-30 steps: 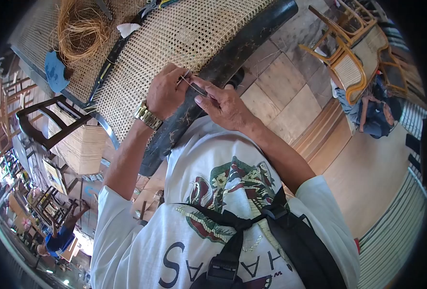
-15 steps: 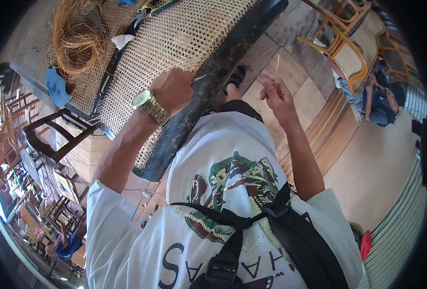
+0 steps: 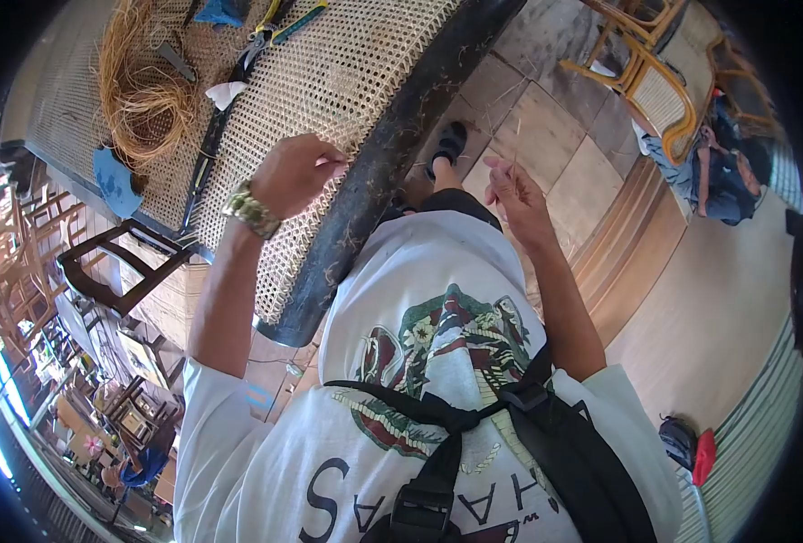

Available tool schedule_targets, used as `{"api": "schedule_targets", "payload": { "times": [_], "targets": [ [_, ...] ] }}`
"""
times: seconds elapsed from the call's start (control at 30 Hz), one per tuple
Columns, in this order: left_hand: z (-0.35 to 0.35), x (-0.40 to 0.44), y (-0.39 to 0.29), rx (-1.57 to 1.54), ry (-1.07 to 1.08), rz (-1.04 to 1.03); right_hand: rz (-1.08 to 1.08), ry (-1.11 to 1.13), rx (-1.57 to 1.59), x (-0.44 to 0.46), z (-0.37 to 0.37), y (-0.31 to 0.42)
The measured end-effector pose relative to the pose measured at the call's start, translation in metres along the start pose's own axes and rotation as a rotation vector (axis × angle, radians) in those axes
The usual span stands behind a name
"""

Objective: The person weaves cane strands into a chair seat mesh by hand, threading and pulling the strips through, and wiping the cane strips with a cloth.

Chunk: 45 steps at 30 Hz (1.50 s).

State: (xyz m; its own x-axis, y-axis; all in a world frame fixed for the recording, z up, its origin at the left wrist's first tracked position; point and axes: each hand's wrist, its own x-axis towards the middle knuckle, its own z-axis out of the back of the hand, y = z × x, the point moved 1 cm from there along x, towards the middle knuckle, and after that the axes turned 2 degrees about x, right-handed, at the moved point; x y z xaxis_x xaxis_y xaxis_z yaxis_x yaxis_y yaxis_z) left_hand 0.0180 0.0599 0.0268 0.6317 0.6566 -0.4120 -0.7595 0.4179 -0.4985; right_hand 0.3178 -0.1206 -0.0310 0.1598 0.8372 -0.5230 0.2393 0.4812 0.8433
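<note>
Cane panel (image 3: 347, 77) lies beneath the left hand (image 3: 299, 175), fingers curled near its dark edge (image 3: 376, 185); beyond it, the right hand (image 3: 521, 203) bends its fingers; whether either grips anything, I can't tell.

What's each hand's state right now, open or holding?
Left hand: curled over the woven cane; whether it's holding anything can't be told.
Right hand: partly curled; any hold can't be told.

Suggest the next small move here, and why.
Probably bring the right hand to the edge of the pale woven cane panel beside the long black rail: the left hand is near that edge, while the right is apart from the panel, above the beige tiled floor. Whether it holds anything is unclear.
</note>
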Motion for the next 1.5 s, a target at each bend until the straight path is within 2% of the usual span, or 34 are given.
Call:
{"api": "schedule_targets", "payload": {
  "times": [0.03, 0.13, 0.17, 0.27, 0.33, 0.5, 0.57, 0.6, 0.7, 0.77, 0.83, 0.93, 1.0, 1.03, 1.1, 1.13, 1.2, 1.23, 1.3, 1.33, 1.37, 1.43, 1.47, 1.5],
  "targets": [
    [0.000, -0.002, 0.003, -0.003, 0.002, 0.001, -0.003, 0.000, -0.002, 0.000, 0.002, 0.000],
    [-0.008, -0.001, 0.021, -0.356, 0.020, 0.009, 0.022, -0.012, -0.036, 0.004, 0.007, 0.003],
    [-0.011, -0.001, 0.028, -0.358, 0.014, 0.009, 0.028, -0.022, -0.080, 0.006, 0.010, 0.003],
    [-0.017, 0.002, 0.042, -0.532, 0.088, 0.118, 0.031, -0.037, -0.153, 0.006, 0.013, 0.008],
    [-0.020, 0.008, 0.050, -0.861, 0.152, 0.082, 0.029, -0.038, -0.180, 0.007, 0.013, 0.010],
    [-0.023, 0.007, 0.046, -0.685, 0.121, 0.042, 0.016, -0.039, -0.218, 0.007, 0.010, 0.011],
    [-0.025, 0.002, 0.042, -0.600, 0.018, -0.100, 0.011, -0.038, -0.234, 0.006, 0.008, 0.011],
    [-0.026, 0.002, 0.041, -0.603, 0.017, -0.097, 0.006, -0.038, -0.248, 0.007, 0.006, 0.010],
    [-0.028, 0.001, 0.036, -0.372, -0.097, -0.270, -0.006, -0.020, -0.266, 0.008, 0.001, 0.008],
    [-0.027, 0.005, 0.032, -0.383, -0.096, -0.197, 0.002, -0.002, -0.297, 0.010, -0.005, 0.009],
    [-0.025, 0.006, 0.024, -0.480, -0.020, -0.015, 0.013, 0.022, -0.329, 0.011, -0.016, 0.012],
    [-0.016, 0.002, 0.018, -0.524, -0.024, 0.036, 0.019, -0.002, -0.340, 0.013, -0.035, 0.023],
    [-0.017, -0.002, 0.011, -0.513, -0.012, 0.057, 0.036, -0.028, -0.161, 0.009, -0.048, 0.032],
    [-0.019, -0.007, -0.002, -0.483, -0.162, 0.042, 0.036, -0.030, -0.165, 0.008, -0.052, 0.037],
    [-0.032, -0.021, -0.032, -0.432, -0.451, 0.014, 0.144, 0.141, -0.176, 0.001, -0.059, 0.048],
    [-0.042, -0.029, -0.048, -0.445, -0.448, 0.015, 0.136, 0.138, -0.185, -0.005, -0.061, 0.054],
    [-0.063, -0.048, -0.071, -0.959, -0.330, 0.044, -0.071, 0.498, -0.152, -0.020, -0.070, 0.058],
    [-0.071, -0.054, -0.074, -1.033, -0.235, 0.044, -0.074, 0.501, -0.156, -0.023, -0.073, 0.058],
    [-0.096, -0.060, -0.074, -1.386, -0.241, -0.021, -0.324, 0.742, -0.129, -0.031, -0.084, 0.052],
    [-0.102, -0.065, -0.073, -1.389, -0.257, -0.021, -0.386, 0.762, -0.073, -0.030, -0.089, 0.050],
    [-0.106, -0.070, -0.071, -1.393, -0.365, 0.055, -0.380, 0.781, -0.091, -0.030, -0.099, 0.050],
    [-0.101, -0.083, -0.060, -1.369, -0.627, 0.190, -0.354, 0.615, 0.014, -0.028, -0.115, 0.048],
    [-0.093, -0.091, -0.047, -1.339, -0.777, 0.249, -0.247, 0.573, -0.090, -0.022, -0.117, 0.042],
    [-0.079, -0.104, -0.029, -1.247, -0.856, 0.377, -0.244, 0.600, -0.106, -0.014, -0.112, 0.037]
  ]
}}
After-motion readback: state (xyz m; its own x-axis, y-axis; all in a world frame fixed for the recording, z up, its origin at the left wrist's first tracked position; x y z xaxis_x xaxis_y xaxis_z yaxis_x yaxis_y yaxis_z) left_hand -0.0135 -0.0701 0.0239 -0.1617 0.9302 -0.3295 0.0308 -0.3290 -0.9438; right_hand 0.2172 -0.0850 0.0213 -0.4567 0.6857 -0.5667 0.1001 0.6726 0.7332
